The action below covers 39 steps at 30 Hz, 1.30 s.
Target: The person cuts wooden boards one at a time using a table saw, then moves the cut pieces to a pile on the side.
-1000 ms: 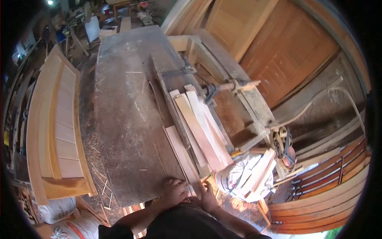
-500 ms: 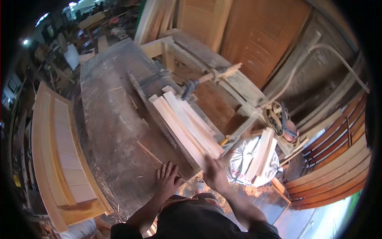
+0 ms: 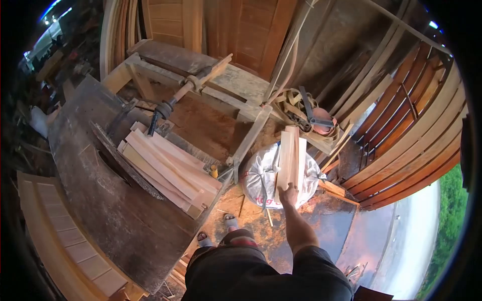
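Note:
My right hand (image 3: 288, 195) has its fingers closed around the near end of a pale wooden strip (image 3: 287, 160). A second pale strip (image 3: 301, 159) lies alongside it, and both rest on top of a white sack (image 3: 258, 173) that is tied and bulging. My left hand is out of view. To the left, a stack of pale wooden strips (image 3: 165, 163) lies at the right edge of the dark worktable (image 3: 95, 165), slightly fanned, with no hand on it.
A clamp-like fitting with a dark shaft (image 3: 163, 109) stands behind the stack. Straps (image 3: 296, 110) lie in a heap past the sack. Slatted wooden panels (image 3: 401, 145) lean at the right, and a panelled door (image 3: 70, 236) stands at the left. Sawdust (image 3: 261, 220) covers the floor.
The view has swung right. My right hand has left the stack on the table and taken hold of a strip on the sack. My left hand has gone out of view.

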Motion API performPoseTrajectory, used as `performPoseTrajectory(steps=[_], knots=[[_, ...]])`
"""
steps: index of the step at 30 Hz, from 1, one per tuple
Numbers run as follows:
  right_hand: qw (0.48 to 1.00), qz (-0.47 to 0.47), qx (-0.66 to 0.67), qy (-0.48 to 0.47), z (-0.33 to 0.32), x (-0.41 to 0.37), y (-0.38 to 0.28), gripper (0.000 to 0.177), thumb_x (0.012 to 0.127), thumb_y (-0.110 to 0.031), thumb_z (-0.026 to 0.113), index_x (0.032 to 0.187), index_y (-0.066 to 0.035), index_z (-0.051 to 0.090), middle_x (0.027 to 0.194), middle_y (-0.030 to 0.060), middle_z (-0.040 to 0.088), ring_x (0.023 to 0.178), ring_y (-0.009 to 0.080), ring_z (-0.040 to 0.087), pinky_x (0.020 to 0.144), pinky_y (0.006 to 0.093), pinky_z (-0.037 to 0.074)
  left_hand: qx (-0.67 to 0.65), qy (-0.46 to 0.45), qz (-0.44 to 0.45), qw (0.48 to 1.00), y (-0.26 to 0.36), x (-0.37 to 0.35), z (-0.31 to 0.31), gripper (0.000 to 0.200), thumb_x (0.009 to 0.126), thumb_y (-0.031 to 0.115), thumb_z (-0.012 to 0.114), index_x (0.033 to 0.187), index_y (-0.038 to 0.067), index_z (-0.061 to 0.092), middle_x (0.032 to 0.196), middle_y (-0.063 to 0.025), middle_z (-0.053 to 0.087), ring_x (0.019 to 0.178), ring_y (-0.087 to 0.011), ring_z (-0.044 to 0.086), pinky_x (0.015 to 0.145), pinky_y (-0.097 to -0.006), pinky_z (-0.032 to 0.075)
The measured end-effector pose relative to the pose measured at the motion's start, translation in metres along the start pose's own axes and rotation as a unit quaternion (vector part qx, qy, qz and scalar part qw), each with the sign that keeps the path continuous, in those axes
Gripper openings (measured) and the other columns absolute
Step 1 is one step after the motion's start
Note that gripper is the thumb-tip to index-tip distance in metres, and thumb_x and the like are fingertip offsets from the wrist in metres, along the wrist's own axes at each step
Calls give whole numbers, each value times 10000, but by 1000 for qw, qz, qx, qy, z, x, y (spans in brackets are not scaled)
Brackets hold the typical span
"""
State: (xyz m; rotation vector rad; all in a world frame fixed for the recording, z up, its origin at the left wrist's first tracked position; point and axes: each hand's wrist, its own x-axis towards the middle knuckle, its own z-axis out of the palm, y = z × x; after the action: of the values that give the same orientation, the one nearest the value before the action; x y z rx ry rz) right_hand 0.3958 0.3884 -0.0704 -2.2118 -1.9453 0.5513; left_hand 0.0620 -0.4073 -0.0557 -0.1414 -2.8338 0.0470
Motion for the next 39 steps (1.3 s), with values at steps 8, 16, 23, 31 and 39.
performPoseTrajectory(steps=[8,16,23,31,39], knots=[[999,0,-47,-21,79,32,56,739,723,-360,769,1384,-101,564,1315,245,616,1210,408,625,1004,529,540,-351,-16,-145,925,42,5,51,510,1126,322,437,1531,17,376,1534,-150,451,1399,-311,453,1198,-470,357],[924,-163,335,-84,-16,-101,8,215,862,-91,748,1019,12,642,846,43,621,781,169,604,745,342,517,-566,-142,-45,811,290,23,-30,396,1118,263,472,1413,22,580,1377,-197,630,1281,-336,604,1087,-430,473],[804,-555,113,-180,-95,-297,-134,670,760,-140,852,1384,-69,617,1206,174,647,1069,360,647,880,445,577,-665,-141,19,733,355,40,-107,374,1130,200,451,1434,6,550,1228,-198,700,1123,-291,691,947,-374,555],[786,-585,-62,-188,-18,-341,-192,551,847,-172,702,1382,-160,570,1243,213,566,1149,446,591,834,547,601,-349,-107,102,926,358,73,-58,646,950,422,680,1438,18,547,1467,-189,484,1358,-420,437,1087,-601,320],[736,-659,-67,-142,12,-330,-208,565,837,-125,648,1392,-105,544,1351,194,530,1210,472,536,902,546,585,-326,-137,161,921,390,90,-40,705,1008,483,569,1503,-11,480,1647,-150,374,1496,-396,332,1146,-620,251]])
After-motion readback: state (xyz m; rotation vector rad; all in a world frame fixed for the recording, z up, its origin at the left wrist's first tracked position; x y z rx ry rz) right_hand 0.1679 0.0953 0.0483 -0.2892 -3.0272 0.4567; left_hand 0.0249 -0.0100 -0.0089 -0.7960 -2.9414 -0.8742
